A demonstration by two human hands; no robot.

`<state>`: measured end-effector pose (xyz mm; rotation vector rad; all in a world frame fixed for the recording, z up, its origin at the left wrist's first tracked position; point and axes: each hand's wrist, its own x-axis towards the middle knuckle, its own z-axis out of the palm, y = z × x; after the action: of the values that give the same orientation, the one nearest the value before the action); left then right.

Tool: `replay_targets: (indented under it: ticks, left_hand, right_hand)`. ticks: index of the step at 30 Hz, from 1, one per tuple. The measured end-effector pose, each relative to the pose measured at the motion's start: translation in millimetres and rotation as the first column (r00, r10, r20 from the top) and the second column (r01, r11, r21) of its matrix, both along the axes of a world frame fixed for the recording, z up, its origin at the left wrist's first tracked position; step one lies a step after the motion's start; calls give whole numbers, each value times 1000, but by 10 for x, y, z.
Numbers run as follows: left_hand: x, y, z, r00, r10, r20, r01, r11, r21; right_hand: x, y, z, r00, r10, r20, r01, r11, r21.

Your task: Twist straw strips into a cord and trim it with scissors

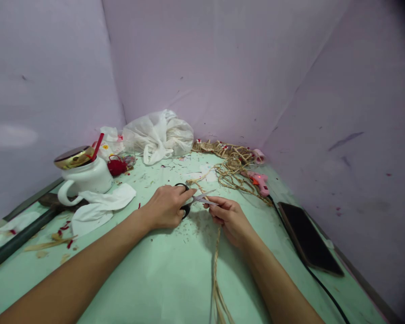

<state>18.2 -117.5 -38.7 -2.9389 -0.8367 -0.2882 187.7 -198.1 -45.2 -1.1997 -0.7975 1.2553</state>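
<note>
My left hand [167,207] is closed on black-handled scissors [193,200], whose blades point right and meet a jute cord. My right hand [230,219] pinches that braided jute cord [216,265] near its upper end; the cord runs down from my fingers towards the bottom edge of the view. Both hands hover just above the pale green tabletop [175,279], almost touching each other.
A tangle of jute rope [231,164] and a pink glue gun [260,182] lie at the back right, its black cable running forward. A dark phone [308,238] lies right. At left stand a white mug with a gold lid [83,173], a white cloth [101,207], a plastic bag [160,135] and a dark rod [16,238].
</note>
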Motion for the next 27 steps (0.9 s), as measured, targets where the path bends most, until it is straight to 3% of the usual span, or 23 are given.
replay_targets:
  ticks: [6, 27]
  left_hand:
    - [-5, -8, -5, 999, -32, -8, 32, 999, 37]
    - [-5, -4, -34, 996, -38, -77, 41, 999, 31]
  right_hand:
    - [-26, -3, 9, 994, 6, 106, -5, 1000, -4]
    - [-39, -18, 24, 993, 30, 112, -34, 999, 34]
